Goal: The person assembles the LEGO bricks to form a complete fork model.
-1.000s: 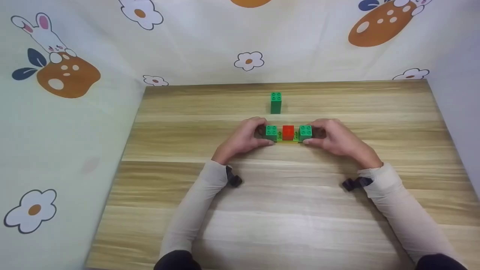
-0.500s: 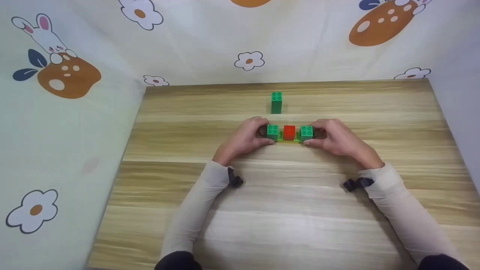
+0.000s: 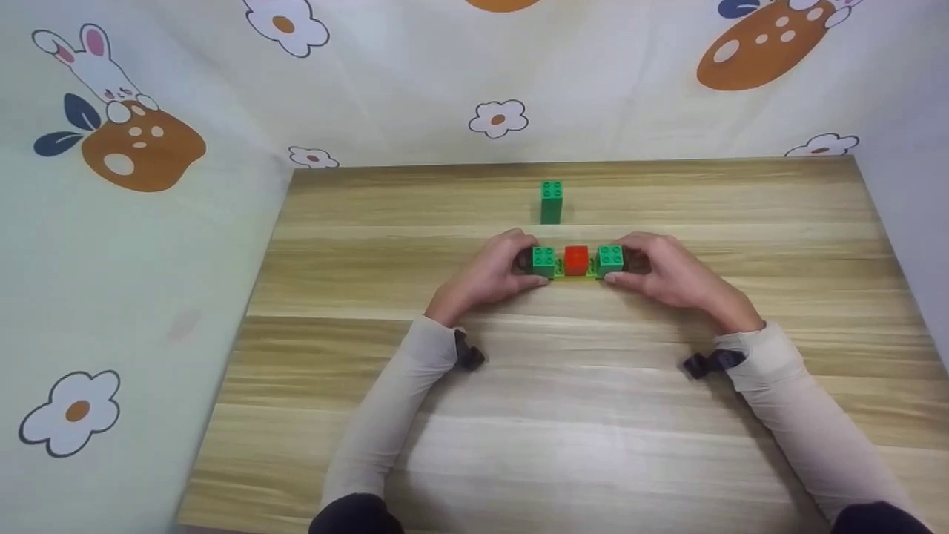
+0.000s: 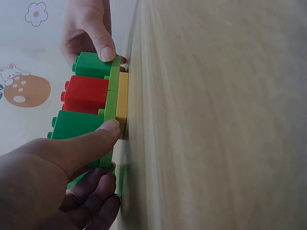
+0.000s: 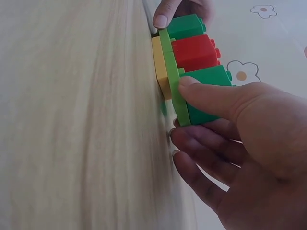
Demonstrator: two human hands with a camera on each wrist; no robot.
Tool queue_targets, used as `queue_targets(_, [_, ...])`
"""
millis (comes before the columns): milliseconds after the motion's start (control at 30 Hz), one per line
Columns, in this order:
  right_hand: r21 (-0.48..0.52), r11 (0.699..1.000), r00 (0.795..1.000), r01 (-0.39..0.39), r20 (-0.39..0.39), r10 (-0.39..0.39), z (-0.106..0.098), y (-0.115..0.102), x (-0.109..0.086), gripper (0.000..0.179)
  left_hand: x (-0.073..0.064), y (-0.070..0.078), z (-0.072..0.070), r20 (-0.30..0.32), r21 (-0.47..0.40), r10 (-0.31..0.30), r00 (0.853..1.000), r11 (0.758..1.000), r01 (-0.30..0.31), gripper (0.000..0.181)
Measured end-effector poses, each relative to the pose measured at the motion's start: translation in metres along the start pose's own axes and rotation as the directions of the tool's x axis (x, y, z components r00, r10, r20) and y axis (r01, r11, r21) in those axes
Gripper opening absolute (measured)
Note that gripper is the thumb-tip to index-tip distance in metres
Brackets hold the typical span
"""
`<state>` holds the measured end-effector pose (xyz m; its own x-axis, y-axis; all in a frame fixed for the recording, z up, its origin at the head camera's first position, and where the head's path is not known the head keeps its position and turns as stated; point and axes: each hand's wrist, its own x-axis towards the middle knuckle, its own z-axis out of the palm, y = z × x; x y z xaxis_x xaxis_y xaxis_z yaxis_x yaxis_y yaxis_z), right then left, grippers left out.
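A row of toy building bricks stands on the table, with a red brick (image 3: 576,260) between a left green brick (image 3: 543,261) and a right green brick (image 3: 610,259). All three sit on light green plates (image 4: 111,102), with a yellow brick (image 4: 122,96) underneath. My left hand (image 3: 500,271) grips the left end, its thumb on the near side of the green brick and plate. The right end is held by my right hand (image 3: 671,273), thumb in front. Some fingers of each hand are hidden behind the bricks in the head view.
A tall green block (image 3: 551,202) with studs on top stands upright behind the row. The wooden table (image 3: 563,415) meets a patterned wall covering (image 3: 400,96) at the back and left. A plain pale wall (image 3: 904,148) borders the right.
The head view has shifted slightly, so everything appears a little further right. Both hands keep their hold on the brick row, with no clear movement against the table.
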<state>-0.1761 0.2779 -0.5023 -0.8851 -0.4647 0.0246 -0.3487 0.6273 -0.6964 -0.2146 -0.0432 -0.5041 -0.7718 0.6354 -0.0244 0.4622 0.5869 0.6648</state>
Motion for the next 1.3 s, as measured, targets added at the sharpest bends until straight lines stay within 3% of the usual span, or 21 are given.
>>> queue_targets(267, [0.038,0.999,1.0,0.003,0.001,-0.003,-0.001,0.001,0.001,0.023,0.002,0.0,0.008,0.008,0.008,-0.008,1.0,1.0,0.008,0.049])
queue_targets(600, [0.044,0.999,1.0,-0.014,0.021,0.013,-0.003,0.0,0.0,0.03,0.005,0.003,0.016,-0.012,-0.125,-0.042,0.999,0.991,0.04,0.045])
queue_targets(867, [0.061,0.998,1.0,-0.021,0.018,0.02,-0.008,0.0,-0.001,0.028,0.007,-0.001,0.011,0.007,-0.2,-0.055,0.998,0.978,0.055,0.05])
queue_targets(1000, [0.061,0.998,1.0,-0.031,0.005,0.031,-0.011,0.0,-0.001,0.03,0.008,-0.003,0.003,-0.034,-0.263,-0.056,0.998,0.964,0.045,0.048])
queue_targets(1100, [0.069,0.997,0.999,-0.04,-0.002,0.04,-0.013,0.001,-0.001,0.029,0.01,-0.005,-0.003,-0.111,-0.311,-0.07,0.991,0.95,0.033,0.045])
queue_targets(1300, [0.091,0.996,1.0,-0.022,-0.013,0.023,-0.011,0.004,-0.002,0.027,0.019,-0.011,-0.01,-0.298,-0.356,-0.11,0.948,0.934,-0.004,0.038])
